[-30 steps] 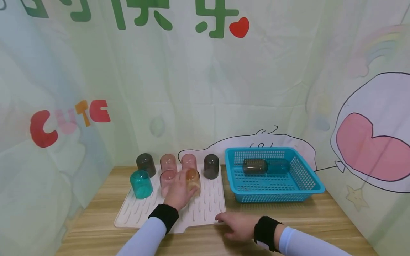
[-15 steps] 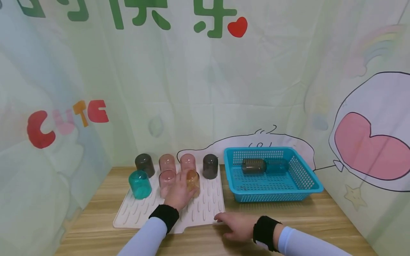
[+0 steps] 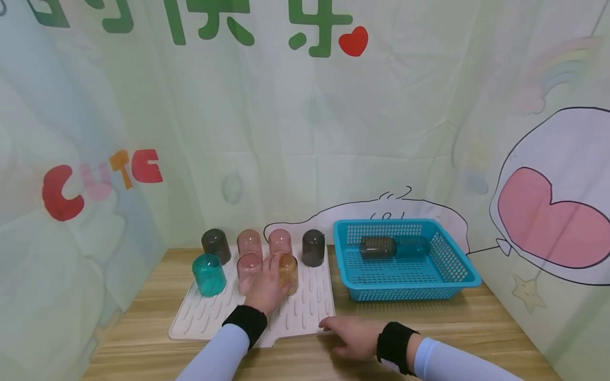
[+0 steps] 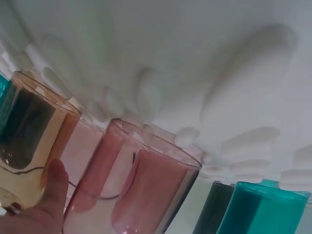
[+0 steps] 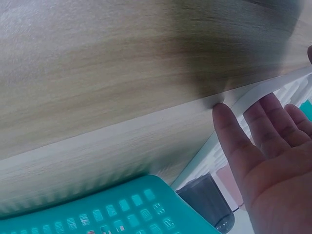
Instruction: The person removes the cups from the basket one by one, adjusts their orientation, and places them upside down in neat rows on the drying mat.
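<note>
My left hand [image 3: 268,288] grips an upside-down amber cup [image 3: 288,274] on the white ribbed drying mat [image 3: 305,312]. In the left wrist view, the thumb lies along the side of the amber cup [image 4: 53,119], beside a pink cup [image 4: 141,180]. My right hand [image 3: 355,336] has its fingers extended, with the fingertips at the mat's front right corner; it holds nothing. Also upside down on the mat are a front pink cup [image 3: 248,270], two back pink cups [image 3: 249,242], a teal cup [image 3: 209,278] and two dark grey cups [image 3: 313,248].
Right of the mat stands a blue perforated basket [image 3: 410,292]. Inside it lie a dark grey cup [image 3: 378,247] and a blue cup [image 3: 413,247] on their sides. The wooden table [image 3: 143,317] runs back to a printed curtain [image 3: 305,132].
</note>
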Motion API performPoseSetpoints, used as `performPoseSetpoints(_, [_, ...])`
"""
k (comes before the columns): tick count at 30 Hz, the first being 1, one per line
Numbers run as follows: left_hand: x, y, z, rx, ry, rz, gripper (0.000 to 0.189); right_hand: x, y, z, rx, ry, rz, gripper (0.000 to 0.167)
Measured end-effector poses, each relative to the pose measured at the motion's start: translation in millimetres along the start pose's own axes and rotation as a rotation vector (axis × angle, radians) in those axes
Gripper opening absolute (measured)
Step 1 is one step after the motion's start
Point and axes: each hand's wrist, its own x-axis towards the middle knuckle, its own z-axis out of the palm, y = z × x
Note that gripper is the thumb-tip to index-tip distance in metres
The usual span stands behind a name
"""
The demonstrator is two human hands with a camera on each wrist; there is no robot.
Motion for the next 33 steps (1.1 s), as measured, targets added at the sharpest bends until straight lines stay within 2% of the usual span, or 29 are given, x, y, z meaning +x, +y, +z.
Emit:
performPoseSetpoints(6, [-1.1,1.1,-3.0,-0.004,0.011,0.016,0.088,0.3,0,1,0.010,-0.005,0.005,0.049])
performPoseSetpoints(13, [-6.1,2.7,-10.9,-0.008,0.051,0.046,0.078,-1.0,-2,-1,0.017,-0.016,0.020,0.050])
performPoseSetpoints(20, [-13.1,0.8,-25.1,0.035,0.168,0.124,0.071,-0.9,-3,-3,0.018,-0.021,0.015,0.050])
performPoseSetpoints(23, [-16.7,-1.8,-32.6,0.013,0.195,0.154,0.068,0.2,-2,-3,0.020,-0.027,0.013,0.049])
performPoseSetpoints(29, [-28.3,-4.9,-45.2,-0.051,0.169,0.167,0.064,1.7,0,-3,0.019,-0.031,0.006,0.049])
performPoseSetpoints(33, [-38.2,-3.7,-50.1,-0.065,0.112,0.183,0.054,2.1,1,-3,0.013,-0.025,0.001,0.049])
